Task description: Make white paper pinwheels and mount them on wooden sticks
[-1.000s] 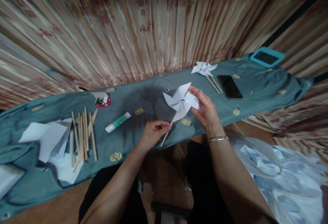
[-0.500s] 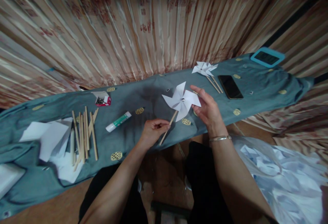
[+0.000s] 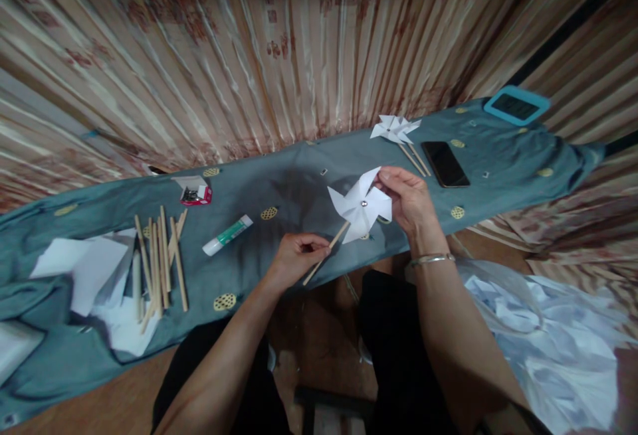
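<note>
A white paper pinwheel [image 3: 359, 206] with a silver pin at its centre sits on a thin wooden stick [image 3: 325, 254]. My left hand [image 3: 298, 258] pinches the stick near its lower end. My right hand [image 3: 409, 200] has its fingers closed on the pinwheel's upper right blade. Both hands hover over the front edge of a table covered in grey-blue cloth [image 3: 279, 190]. A second finished pinwheel [image 3: 395, 129] lies further back on the cloth.
Several wooden sticks [image 3: 158, 262] and white paper sheets [image 3: 82, 269] lie at the left. A glue stick [image 3: 228, 235] and a small red pin box [image 3: 193, 192] are left of centre. A black phone [image 3: 444, 163] and a blue-framed tablet [image 3: 516, 105] lie right. Crumpled plastic [image 3: 548, 335] fills the lower right.
The pinwheel has shifted a little to the right and turned. My right hand went from spread fingers behind the blades to gripping the upper right blade. My left hand stays on the stick.
</note>
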Motion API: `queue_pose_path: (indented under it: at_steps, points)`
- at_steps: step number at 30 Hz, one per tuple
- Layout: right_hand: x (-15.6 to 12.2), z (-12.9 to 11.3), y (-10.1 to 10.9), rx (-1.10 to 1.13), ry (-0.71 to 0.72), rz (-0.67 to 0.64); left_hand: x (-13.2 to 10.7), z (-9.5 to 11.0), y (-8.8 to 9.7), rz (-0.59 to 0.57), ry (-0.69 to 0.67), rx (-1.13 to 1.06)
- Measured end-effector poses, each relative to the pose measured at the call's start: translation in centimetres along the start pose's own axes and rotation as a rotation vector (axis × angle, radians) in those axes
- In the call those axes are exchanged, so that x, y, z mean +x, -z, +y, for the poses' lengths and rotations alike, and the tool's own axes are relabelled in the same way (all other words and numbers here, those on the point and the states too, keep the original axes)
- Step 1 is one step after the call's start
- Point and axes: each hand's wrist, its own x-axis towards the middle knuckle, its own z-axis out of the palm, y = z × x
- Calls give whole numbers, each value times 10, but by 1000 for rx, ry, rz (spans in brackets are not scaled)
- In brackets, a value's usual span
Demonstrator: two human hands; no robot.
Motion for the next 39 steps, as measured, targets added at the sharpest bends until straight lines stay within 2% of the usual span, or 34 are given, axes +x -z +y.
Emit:
queue_pose_path:
  at_steps: [5,13,20,27,39]
  points:
    - [-1,-1,-1,-20,24,-28,1,0,0,36,-3,-3]
    - [-2,0,-8,4,-43,-48,0,-2,-1,-9,-1,9]
    - [-5,-11,-2,-101,31,-96,0,-1,1,-24,19,21]
    - [-7,-17,8,-209,11,-163,-2,5,-1,-46,23,76]
    - [-4,-11,11,-222,109,-25,-1,5,0,-20,14,106]
